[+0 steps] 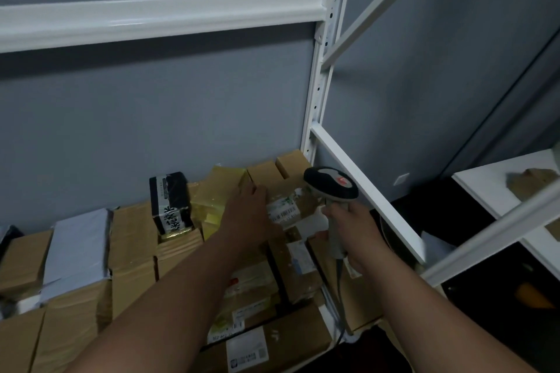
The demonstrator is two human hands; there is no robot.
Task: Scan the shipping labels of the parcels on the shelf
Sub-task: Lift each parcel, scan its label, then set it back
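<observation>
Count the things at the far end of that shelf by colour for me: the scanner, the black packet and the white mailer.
Grey and black scanner, gripped by the right hand: 1
Black packet with white lettering: 1
White mailer: 1
Total: 3

This looks like a parcel storeroom or small courier depot. A white metal shelving rack [318, 94] with punched uprights and diagonal braces stands against a plain grey wall [151, 118], its bare beam well above the hands. Under and around both hands the shelf is packed tight with brown cardboard parcels [130, 239], many carrying printed shipping labels [283, 212] with barcodes; a grey plastic mailer [78, 248] lies to the left of the left hand [247, 215]. The right hand [353, 230] grips a corded handheld barcode scanner [331, 187] just above the boxes. Beyond the right hand, another white shelf [497, 187] holds a torn brown packet.
</observation>
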